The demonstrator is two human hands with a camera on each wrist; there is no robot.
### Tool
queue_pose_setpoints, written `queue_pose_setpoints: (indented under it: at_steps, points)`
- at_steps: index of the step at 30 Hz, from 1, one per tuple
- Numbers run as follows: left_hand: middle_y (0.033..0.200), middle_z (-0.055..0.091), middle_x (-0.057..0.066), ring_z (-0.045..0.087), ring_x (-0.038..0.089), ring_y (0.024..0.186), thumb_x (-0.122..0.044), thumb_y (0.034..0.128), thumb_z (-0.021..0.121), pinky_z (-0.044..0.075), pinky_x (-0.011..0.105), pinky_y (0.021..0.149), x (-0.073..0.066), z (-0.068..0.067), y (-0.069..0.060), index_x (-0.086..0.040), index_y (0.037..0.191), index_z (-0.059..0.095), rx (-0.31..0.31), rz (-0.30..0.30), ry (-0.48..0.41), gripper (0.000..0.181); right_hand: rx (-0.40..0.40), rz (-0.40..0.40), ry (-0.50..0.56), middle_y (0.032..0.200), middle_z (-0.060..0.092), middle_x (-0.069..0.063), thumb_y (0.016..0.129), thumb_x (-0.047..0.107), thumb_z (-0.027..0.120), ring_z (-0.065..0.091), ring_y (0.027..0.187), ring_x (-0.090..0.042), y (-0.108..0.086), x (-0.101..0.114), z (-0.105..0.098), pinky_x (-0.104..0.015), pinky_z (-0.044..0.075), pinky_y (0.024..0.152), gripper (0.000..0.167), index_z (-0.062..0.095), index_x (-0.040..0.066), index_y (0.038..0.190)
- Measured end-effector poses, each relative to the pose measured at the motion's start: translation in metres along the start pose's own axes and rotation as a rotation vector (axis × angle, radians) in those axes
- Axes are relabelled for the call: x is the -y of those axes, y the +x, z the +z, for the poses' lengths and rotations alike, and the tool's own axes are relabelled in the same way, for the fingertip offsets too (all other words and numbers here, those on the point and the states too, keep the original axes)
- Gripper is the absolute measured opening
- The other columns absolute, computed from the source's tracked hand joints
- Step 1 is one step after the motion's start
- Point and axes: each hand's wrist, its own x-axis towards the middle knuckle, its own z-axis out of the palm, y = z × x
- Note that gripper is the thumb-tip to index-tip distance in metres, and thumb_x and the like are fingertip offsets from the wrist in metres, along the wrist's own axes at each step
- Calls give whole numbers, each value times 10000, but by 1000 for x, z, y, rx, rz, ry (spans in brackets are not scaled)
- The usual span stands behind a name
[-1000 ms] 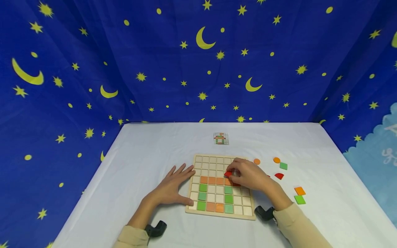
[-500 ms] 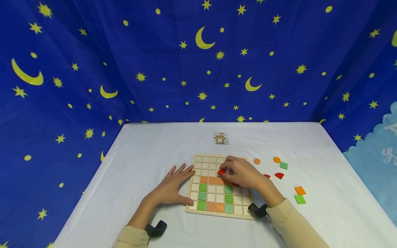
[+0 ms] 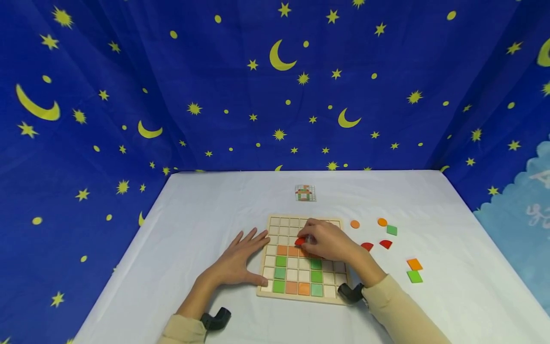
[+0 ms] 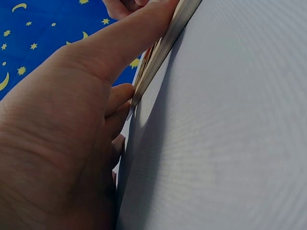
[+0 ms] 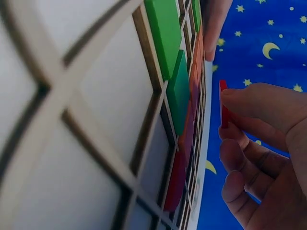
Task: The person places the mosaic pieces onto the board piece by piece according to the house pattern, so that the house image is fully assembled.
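A wooden grid board lies on the white table, with green, orange and red tiles in some of its squares. My right hand pinches a red quarter-round tile between thumb and fingers, just over the orange row. In the right wrist view that red tile is held on edge, apart from the board. My left hand lies spread along the board's left side, thumb on the lower left corner and fingertips at the upper left edge. The right hand hides part of the board's upper right.
Right of the board lie two red quarter-round tiles, orange discs, green tiles and an orange tile. A small pattern card lies beyond the board. Blue star-and-moon cloth hangs behind the table.
My right hand has moved left across the board with the red tile, uncovering another red tile at the board's right. The left hand has stayed in place.
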Motion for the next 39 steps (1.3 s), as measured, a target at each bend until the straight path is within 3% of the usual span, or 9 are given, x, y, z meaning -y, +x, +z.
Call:
queue_pose_setpoints:
  at_steps: [17,30,39]
  points:
    - [1590,161,-81,57,207,1455,-787,650,653,-6,458,1158,-1,-1,0,-219,1527,293,10,-5,8,1105,25,-52,1,918,583,100,862,230,678,501,707,-35,15,17,9,-218,460,614,182,740,217,1032]
    - [1590,154,-87,56,208,1455,-783,653,652,-7,464,1157,-1,-1,0,-218,1528,288,13,-8,6,1104,71,-37,-8,948,573,91,830,212,704,503,742,-58,27,26,16,-250,466,675,221,739,189,1047]
    - [1589,145,-109,52,198,1455,-800,646,639,-7,460,1157,-1,0,0,-228,1527,291,17,-18,10,1106,95,-42,-2,920,572,91,829,211,716,500,709,-55,33,33,22,-231,451,622,222,734,184,1049]
